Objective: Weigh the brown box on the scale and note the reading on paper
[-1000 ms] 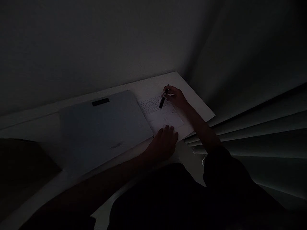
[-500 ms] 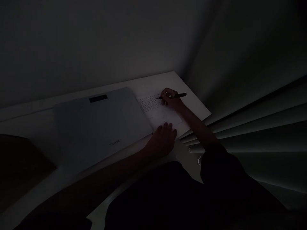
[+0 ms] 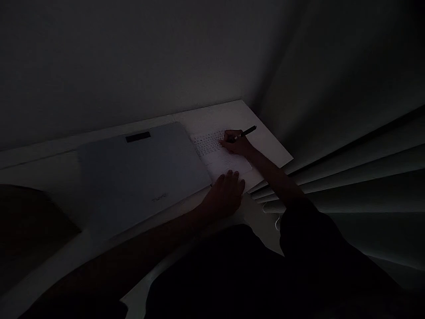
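Observation:
The scene is very dark. A white sheet of paper (image 3: 222,160) with rows of small marks lies on a white desk (image 3: 259,128) near its far right corner. My right hand (image 3: 236,142) is closed on a dark pen (image 3: 247,131), the tip down on the paper's upper part and the pen's rear end slanting up to the right. My left hand (image 3: 226,194) rests on the near edge of the paper, fingers lying flat together and holding nothing.
A closed grey laptop (image 3: 139,170) lies left of the paper and touches its edge. Pale walls meet behind the desk's corner. Window blinds (image 3: 358,177) run along the right side. A dark shape (image 3: 29,217) sits at the desk's left.
The pen turned in my right hand: its rear end swung from pointing down-left to pointing up-right, and the tip came down on the paper. My left hand stayed put.

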